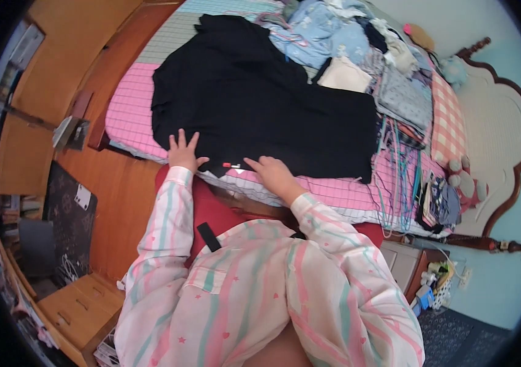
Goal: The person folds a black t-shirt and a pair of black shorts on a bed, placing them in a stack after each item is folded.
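A large black garment [254, 98] lies spread over the near side of the bed, its folds hard to make out against the dark cloth. Small red and white tags [231, 166] show at its near edge. My left hand [182, 152] rests on the garment's near left edge with its fingers spread. To the right of the tags, my right hand [272, 175] lies on the same edge, index finger stretched toward them. Its other fingers are partly hidden, but nothing shows in its grasp.
Rumpled light blue clothes [318, 33] cover the bed's far side. Folded grey clothes [404, 95] are stacked at the right, near hangers [389, 189] and a checked pillow [447, 122]. A wooden drawer unit [80, 309] stands at the lower left.
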`<state>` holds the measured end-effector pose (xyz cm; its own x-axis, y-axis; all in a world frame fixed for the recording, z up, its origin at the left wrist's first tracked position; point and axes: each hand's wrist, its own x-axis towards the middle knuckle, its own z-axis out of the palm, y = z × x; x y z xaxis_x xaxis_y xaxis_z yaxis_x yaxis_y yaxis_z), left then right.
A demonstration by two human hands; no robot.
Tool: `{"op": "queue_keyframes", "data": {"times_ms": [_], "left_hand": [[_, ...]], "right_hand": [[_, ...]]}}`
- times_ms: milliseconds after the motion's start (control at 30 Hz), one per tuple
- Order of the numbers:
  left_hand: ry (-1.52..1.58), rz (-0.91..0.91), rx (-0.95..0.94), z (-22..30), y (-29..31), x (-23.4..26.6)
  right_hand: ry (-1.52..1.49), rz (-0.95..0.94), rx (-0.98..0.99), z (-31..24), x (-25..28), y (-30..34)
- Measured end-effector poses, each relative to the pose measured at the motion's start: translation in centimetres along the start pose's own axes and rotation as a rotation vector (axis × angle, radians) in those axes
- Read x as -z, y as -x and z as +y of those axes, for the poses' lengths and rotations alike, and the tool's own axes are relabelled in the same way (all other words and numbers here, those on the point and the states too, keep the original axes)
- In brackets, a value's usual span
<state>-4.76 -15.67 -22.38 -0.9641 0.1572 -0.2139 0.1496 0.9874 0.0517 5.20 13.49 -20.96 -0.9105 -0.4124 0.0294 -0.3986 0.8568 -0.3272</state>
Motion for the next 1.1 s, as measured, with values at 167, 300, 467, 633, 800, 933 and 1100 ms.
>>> {"op": "queue_keyframes", "data": {"times_ms": [167, 300, 467, 633, 800, 933, 1100], "left_hand": [[0.015, 0.221, -0.045, 5.0, 0.7, 3.7], [0.279, 0.450, -0.330, 11.1, 1.3, 3.5], [0.375, 0.300, -0.603, 18.3, 1.3, 0.2], [0.220, 0.201, -0.670, 22.5, 1.0, -1.4], [0.158, 0.233, -0.650, 22.7, 0.2, -2.4], [0.114, 0.227, -0.633, 22.6, 0.3, -2.1], [0.085, 0.209, -0.619, 22.5, 0.3, -2.2]], "right_hand": [[-0.124, 0.086, -0.040, 1.1, 1.7, 2.5], [-0.140, 0.372, -0.179, 4.2, 4.2, 7.6], [0.066, 0.711, -0.494, 12.0, 6.9, 17.9], [0.210, 0.642, -0.876, 14.5, 7.3, 25.7], [0.099, 0.712, -0.903, 18.6, 3.1, 30.0], [0.080, 0.794, -0.942, 21.1, 3.5, 31.7], [0.158, 0.820, -0.957, 24.2, 4.5, 34.0]]}}
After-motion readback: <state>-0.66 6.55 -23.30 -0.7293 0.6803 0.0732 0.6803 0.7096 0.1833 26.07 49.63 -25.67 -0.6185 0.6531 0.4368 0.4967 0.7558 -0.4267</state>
